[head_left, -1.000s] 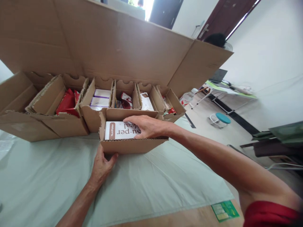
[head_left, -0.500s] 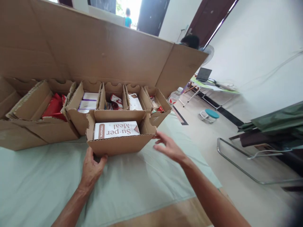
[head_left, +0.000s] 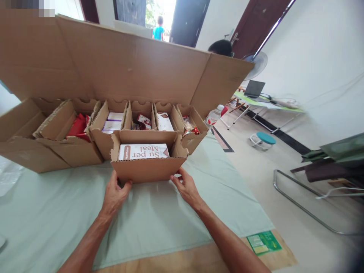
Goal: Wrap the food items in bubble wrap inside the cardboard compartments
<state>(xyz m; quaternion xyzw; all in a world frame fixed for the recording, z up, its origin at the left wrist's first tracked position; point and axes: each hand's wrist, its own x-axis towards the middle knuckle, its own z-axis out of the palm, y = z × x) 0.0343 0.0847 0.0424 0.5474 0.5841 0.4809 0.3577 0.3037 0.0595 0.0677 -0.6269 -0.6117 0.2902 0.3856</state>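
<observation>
— What was being held?
— A small open cardboard box was held at its two lower ends. The left end was gripped by the left hand, with the thumb laid near the bottom edge and the fingers partly hidden around the corner. The lower right corner was grasped by the right hand, its thumb set by the front wall.

— Where was that box kept?
— It was held just in front of a row of cardboard boxes, at the far side of a pale green cloth. Whether its base was borne by the cloth could not be told.

— What was seen inside it?
— A white carton was contained there, with "Su-per Meal" shown upside down to the viewer. A gap was left between the carton and the right end wall.

— And how was the row filled?
— Red packets were held toward the left, then purple-edged white boxes. Farther right, another white pack was seen, and shiny wrapped items were held in the end box.

— What else could be noted?
— The row was backed by a tall cardboard panel. A plastic bottle was seen near its right end, and a blue-topped stool was placed on the floor beyond.
</observation>
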